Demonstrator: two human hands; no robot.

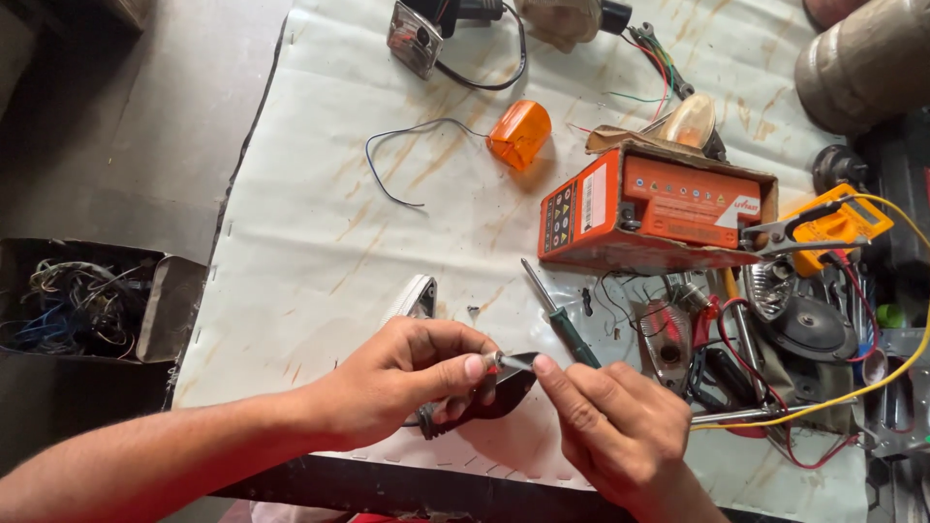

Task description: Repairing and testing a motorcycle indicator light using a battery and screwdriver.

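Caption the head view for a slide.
Left hand and right hand pinch a small metal part over a dark housing beside an orange battery.

A small dark indicator lamp housing (494, 395), glossy black and pointed like a teardrop, sits low over the near edge of the white-covered bench, its tip aimed to the right and slightly up. A short black stub or lead hangs from its left end. Just above it sits a small metal bulb socket (511, 361), silvery and shiny, lying roughly level, with a touch of red at its left end. The socket meets the housing's upper edge.
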